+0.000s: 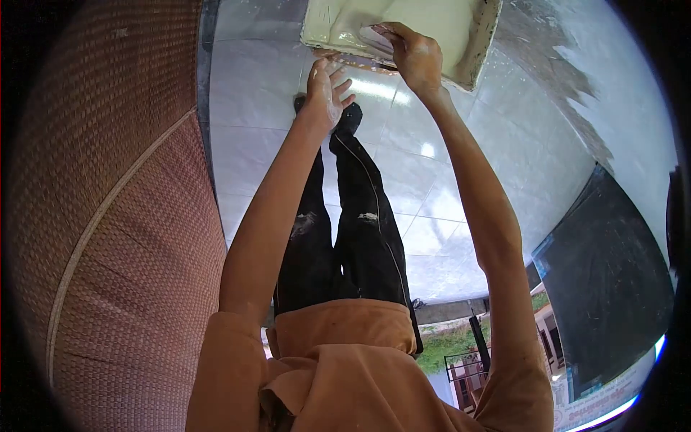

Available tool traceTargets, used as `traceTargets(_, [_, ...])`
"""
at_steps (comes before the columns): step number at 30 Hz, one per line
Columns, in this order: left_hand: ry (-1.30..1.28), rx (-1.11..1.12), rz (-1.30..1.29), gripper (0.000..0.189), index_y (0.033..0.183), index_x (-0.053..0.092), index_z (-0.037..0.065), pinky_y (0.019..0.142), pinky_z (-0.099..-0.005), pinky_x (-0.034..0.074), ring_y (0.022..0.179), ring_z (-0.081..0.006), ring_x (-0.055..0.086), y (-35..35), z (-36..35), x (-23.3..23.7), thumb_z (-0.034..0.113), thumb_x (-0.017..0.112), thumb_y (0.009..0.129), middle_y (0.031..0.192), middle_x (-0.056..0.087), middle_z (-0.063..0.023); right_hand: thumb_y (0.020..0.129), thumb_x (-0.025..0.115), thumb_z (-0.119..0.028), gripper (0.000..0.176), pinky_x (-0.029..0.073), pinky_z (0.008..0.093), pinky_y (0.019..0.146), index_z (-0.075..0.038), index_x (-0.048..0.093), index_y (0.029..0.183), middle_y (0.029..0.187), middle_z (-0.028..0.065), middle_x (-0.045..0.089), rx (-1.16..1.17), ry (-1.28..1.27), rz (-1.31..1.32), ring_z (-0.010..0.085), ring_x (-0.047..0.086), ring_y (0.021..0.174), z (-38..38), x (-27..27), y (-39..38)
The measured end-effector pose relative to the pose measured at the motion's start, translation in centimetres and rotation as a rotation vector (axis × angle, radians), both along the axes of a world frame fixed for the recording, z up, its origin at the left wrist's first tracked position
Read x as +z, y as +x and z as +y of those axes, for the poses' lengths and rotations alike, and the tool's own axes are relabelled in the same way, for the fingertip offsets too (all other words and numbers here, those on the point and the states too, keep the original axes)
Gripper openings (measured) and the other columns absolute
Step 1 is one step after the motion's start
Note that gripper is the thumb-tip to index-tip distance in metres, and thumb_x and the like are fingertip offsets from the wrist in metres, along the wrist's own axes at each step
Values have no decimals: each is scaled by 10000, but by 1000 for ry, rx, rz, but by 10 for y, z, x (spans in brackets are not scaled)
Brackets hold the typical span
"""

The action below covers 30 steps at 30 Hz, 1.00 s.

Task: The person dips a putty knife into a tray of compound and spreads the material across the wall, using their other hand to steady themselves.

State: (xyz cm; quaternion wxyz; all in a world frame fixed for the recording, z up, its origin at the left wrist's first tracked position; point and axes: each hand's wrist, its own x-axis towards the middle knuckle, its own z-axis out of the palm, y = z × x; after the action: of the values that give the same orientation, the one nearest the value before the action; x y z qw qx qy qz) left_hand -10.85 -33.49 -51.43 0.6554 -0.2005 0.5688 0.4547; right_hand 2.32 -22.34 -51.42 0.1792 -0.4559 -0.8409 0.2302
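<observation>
At the top of the head view is a shallow rectangular tray (464,75) with a worn, spattered rim. It contains a pale cream, thick liquid (425,13). My right hand (419,59) reaches over the tray's near edge, fingers closed on a flat, whitish piece (377,37) that touches the liquid; its exact kind cannot be made out. Below the tray's near left side, my left hand (327,92) is open, palm turned to the right and fingers apart. White smears cover that palm, and nothing is held in it.
Woven reddish-brown matting (137,209) stands along the left. Glossy pale tiles (446,173) cover the floor around my legs in black trousers (367,237). A wall with patchy grey and white coating (612,86) rises on the right, beside a dark panel (612,266).
</observation>
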Motion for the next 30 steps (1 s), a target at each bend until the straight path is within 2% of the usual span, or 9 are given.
traceTargets(8, [38,39,-73,658,1483,197,124,987,-493,326,1268,-298,406,-9,3,-2,471,337,941,1436,391,-69,755,623,-85,285,535,419,621,-183,704,1010,797,119,687,54,16,-40,320,665,704,-7,-12,-15])
traceTargets(10, [45,52,-79,661,1484,196,123,988,-494,325,1269,-299,406,-12,4,-1,467,343,939,1437,390,-68,812,611,-76,251,529,377,623,-181,707,1018,806,112,685,70,-3,-59,307,661,687,-10,-7,-17])
traceTargets(17, [57,75,-115,663,1480,210,117,984,-492,326,1280,-297,395,-25,-1,-7,447,376,930,1437,387,-68,826,607,-77,233,532,362,639,-172,710,1013,831,92,694,137,-68,-121,287,670,715,1,-2,-30])
traceTargets(22, [6,119,-139,660,1451,257,109,985,-485,323,1271,-289,396,-31,-5,-4,427,439,903,1419,391,-73,874,601,-110,193,526,315,735,-143,699,1037,986,66,694,211,-208,-39,250,675,854,39,-16,-30])
traceTargets(24, [-3,136,-145,663,1441,272,106,984,-482,324,1267,-287,398,-37,-9,-3,421,464,890,1412,393,-74,907,582,-121,207,517,294,711,-120,674,1093,950,83,708,237,-165,-10,208,678,799,51,-13,-28])
traceTargets(26, [-103,130,-59,675,1432,283,107,976,-472,333,1242,-281,415,-42,-9,4,413,497,870,1408,397,-72,928,564,-127,242,500,273,680,-85,636,1156,901,50,694,33,-604,-11,149,631,752,58,7,-27])
traceTargets(27, [-122,138,-7,666,1427,299,107,965,-463,344,1228,-277,422,-41,-6,11,405,501,867,1401,405,-62,940,547,-130,278,478,255,659,-63,594,1206,874,13,636,38,-659,114,98,553,734,66,-24,-5])
traceTargets(28, [-106,137,-4,666,1427,299,107,965,-463,344,1228,-277,422,-44,-3,16,405,501,867,1401,405,-62,940,547,-130,278,478,255,659,-63,594,1206,874,13,636,40,-643,118,98,553,734,64,-9,-6])
traceTargets(30, [-73,154,73,629,1399,342,114,962,-455,347,1224,-280,424,-51,4,32,405,504,866,1396,411,-58,940,560,-132,299,477,251,660,-68,565,1233,889,-3,614,-179,-997,472,89,542,729,50,26,-3])
